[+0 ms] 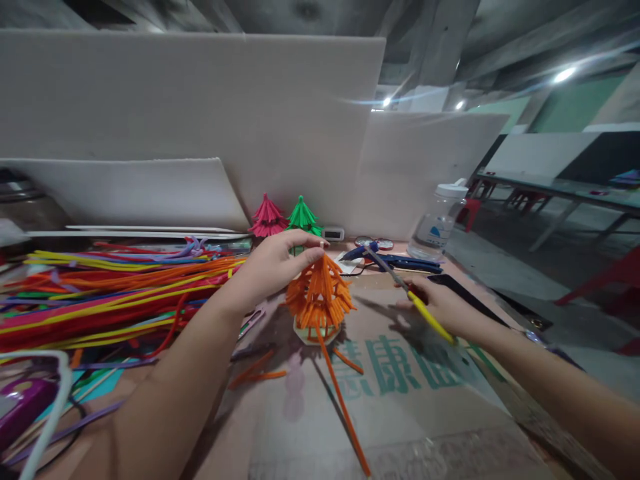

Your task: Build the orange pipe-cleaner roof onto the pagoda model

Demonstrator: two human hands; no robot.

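Observation:
An orange pipe-cleaner tree [320,297] stands on a small pale base on the cardboard sheet [400,413]. My left hand [277,263] pinches its top, fingers closed on the tip. One long orange pipe cleaner [345,407] trails from the tree toward me. My right hand [443,307] rests to the right of the tree, closed round the yellow handle of a pair of scissors [405,287] whose blades point up and left.
A big heap of coloured pipe cleaners [110,287] lies at the left. A pink tree [267,217] and a green tree [303,215] stand at the back by white foam boards [200,120]. A plastic jar [437,223] and a blue tool [400,261] sit behind my right hand.

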